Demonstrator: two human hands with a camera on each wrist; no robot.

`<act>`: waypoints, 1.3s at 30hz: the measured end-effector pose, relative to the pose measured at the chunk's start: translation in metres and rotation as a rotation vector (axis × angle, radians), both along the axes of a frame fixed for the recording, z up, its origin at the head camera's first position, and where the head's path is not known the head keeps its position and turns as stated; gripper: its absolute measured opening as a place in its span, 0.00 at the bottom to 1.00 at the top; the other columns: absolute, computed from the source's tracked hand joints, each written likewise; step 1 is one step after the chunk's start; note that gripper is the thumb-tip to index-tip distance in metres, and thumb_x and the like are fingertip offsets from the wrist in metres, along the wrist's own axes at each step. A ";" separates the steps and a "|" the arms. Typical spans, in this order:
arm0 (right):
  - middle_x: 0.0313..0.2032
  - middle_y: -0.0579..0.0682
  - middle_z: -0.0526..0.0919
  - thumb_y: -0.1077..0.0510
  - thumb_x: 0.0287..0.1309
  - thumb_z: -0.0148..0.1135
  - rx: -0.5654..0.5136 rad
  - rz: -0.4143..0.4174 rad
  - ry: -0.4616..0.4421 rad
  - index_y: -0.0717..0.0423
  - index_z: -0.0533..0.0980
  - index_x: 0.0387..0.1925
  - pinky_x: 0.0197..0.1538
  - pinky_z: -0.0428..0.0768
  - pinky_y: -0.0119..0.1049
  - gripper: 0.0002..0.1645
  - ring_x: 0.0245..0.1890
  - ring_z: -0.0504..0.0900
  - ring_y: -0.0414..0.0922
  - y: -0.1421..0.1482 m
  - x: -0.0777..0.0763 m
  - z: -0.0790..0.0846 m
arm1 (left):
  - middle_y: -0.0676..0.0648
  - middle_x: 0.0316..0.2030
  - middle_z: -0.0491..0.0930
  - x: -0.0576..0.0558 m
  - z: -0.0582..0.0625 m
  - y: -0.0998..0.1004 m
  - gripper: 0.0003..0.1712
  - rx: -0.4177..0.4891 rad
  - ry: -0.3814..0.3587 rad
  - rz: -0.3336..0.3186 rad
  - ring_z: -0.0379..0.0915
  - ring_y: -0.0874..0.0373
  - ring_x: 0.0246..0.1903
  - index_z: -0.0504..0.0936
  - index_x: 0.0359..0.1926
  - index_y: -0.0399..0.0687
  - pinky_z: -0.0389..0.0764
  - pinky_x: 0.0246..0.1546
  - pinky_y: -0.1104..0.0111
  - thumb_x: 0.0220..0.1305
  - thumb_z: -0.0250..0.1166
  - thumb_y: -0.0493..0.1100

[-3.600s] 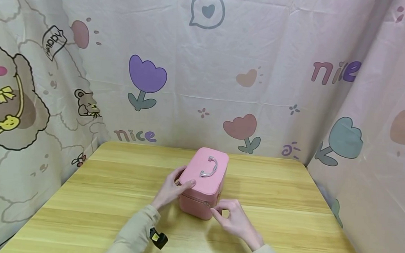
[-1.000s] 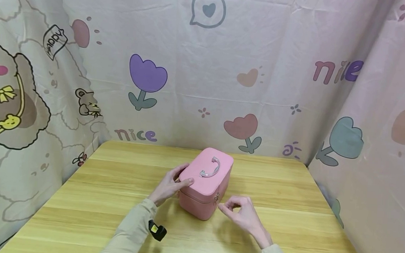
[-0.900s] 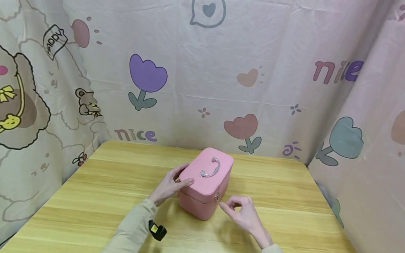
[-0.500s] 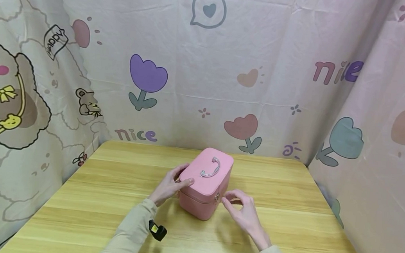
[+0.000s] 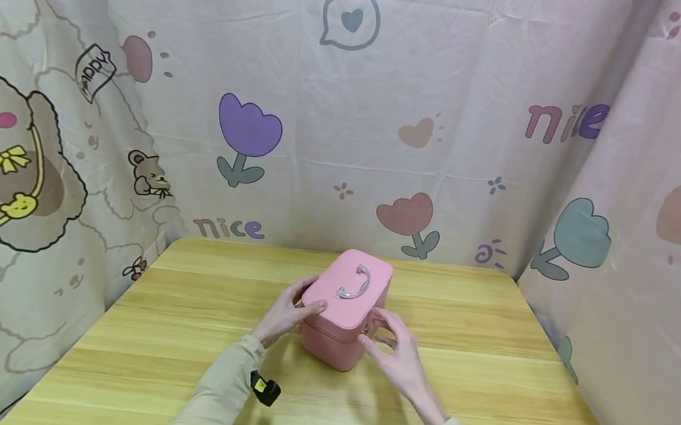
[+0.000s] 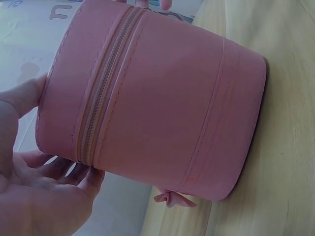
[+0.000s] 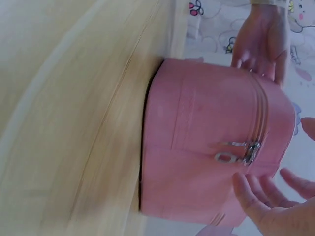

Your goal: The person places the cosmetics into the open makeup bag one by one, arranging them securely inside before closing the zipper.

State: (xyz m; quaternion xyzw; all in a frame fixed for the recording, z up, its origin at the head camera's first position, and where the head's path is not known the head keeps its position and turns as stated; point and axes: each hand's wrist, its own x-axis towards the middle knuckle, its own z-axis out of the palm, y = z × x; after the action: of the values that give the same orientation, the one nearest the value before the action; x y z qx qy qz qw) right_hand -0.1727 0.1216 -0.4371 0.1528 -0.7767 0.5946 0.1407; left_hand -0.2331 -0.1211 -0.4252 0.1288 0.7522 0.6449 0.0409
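Observation:
A pink cosmetic case (image 5: pixel 331 350) stands upright on the table, its lid down, with a silver handle (image 5: pixel 366 282) on top. My left hand (image 5: pixel 280 315) grips its near left edge, thumb on the lid, fingers against the side. A zipper (image 6: pixel 106 88) runs closed below the lid in the left wrist view. Two metal zipper pulls (image 7: pixel 241 153) sit together on the case's right face. Right beside them is my right hand (image 5: pixel 399 361), its fingers spread and bent with nothing between them. A small pink bow (image 6: pixel 173 199) sticks out low on the left side.
The wooden table (image 5: pixel 188 360) extends around the case on all sides. A printed curtain (image 5: pixel 335 120) hangs behind the table and along both sides. A black wrist camera (image 5: pixel 265 389) is worn at the left sleeve.
The zipper pull has moved from the front corner to the right face, and the case has turned slightly. My right hand has left its pinch, spread its fingers and come up beside the pulls.

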 end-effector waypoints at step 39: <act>0.57 0.64 0.80 0.57 0.58 0.71 0.067 -0.132 -0.086 0.65 0.73 0.62 0.52 0.85 0.52 0.32 0.56 0.83 0.60 -0.008 -0.001 0.009 | 0.31 0.69 0.70 0.026 -0.003 0.013 0.29 -0.080 0.133 0.159 0.67 0.37 0.69 0.69 0.70 0.33 0.73 0.67 0.50 0.74 0.59 0.44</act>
State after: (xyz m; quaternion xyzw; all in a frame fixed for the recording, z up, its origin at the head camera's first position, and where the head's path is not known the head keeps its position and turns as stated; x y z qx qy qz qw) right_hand -0.1739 0.1134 -0.4283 0.0801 -0.8100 0.5635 0.1411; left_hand -0.2074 -0.1076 -0.4277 0.1095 0.7863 0.6055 -0.0551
